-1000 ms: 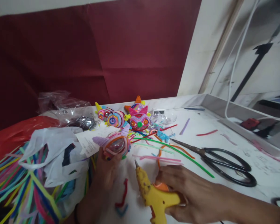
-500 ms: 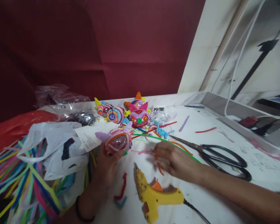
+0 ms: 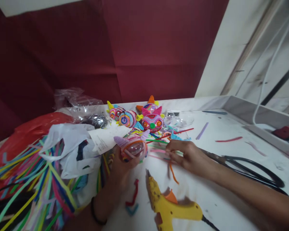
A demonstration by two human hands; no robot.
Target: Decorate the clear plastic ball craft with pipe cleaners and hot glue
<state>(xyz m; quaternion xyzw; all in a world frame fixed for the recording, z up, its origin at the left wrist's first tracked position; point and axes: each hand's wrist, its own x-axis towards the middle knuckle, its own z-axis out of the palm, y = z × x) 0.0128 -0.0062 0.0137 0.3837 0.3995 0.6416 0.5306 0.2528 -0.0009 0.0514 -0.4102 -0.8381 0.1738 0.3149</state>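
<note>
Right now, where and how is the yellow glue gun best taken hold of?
Likely by its handle, coming from the right: the glue gun lies on its side, handle reaching rightward, orange trigger exposed, nozzle pointing away from the person.

Dim, cool, greyish light lies evenly over the white flat surface [image 3: 195,189]; its source cannot be told. Soft-edged shadows hug the left side of the yellow plastic glue gun [image 3: 168,208]. Small glints dot the crinkled clear plastic bag [image 3: 77,101], and a pale sheen crosses the domed clear window of the striped fuzzy figure [image 3: 135,149]. The dark maroon sheet [image 3: 159,41] sinks nearly to black at left. Fine detail is soft, the small print on the white paper slip [image 3: 106,139] illegible, and wide-angle distortion stretches the edges.
</note>
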